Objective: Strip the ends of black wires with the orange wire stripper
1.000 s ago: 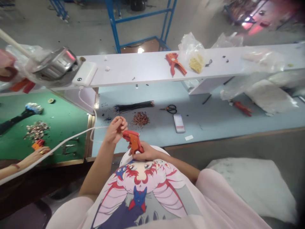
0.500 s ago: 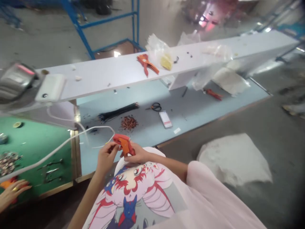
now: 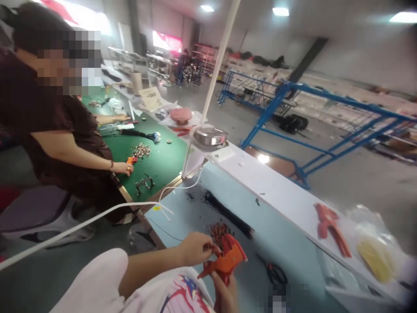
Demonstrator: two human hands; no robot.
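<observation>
My right hand (image 3: 226, 291) grips the handles of an orange wire stripper (image 3: 228, 260) low in the middle of the view. My left hand (image 3: 195, 248) is pinched at the tool's jaws, fingers closed on something too small to make out. Just beyond the tool, on the light blue table (image 3: 286, 243), lie a pile of small reddish-brown bits (image 3: 219, 229) and a bundle of thin black wires (image 3: 226, 213).
A second orange stripper (image 3: 330, 226) and a plastic bag with yellow contents (image 3: 374, 254) sit on the white shelf (image 3: 276, 191). Black scissors (image 3: 275, 274) lie on the table. A co-worker in dark clothes (image 3: 58, 130) works at the green table (image 3: 153, 158) to the left. White cable (image 3: 81, 224) crosses in front.
My head has swung left and up, bringing the co-worker and the hall into view. Both hands stay on the orange stripper, left fingers still at its jaws.
</observation>
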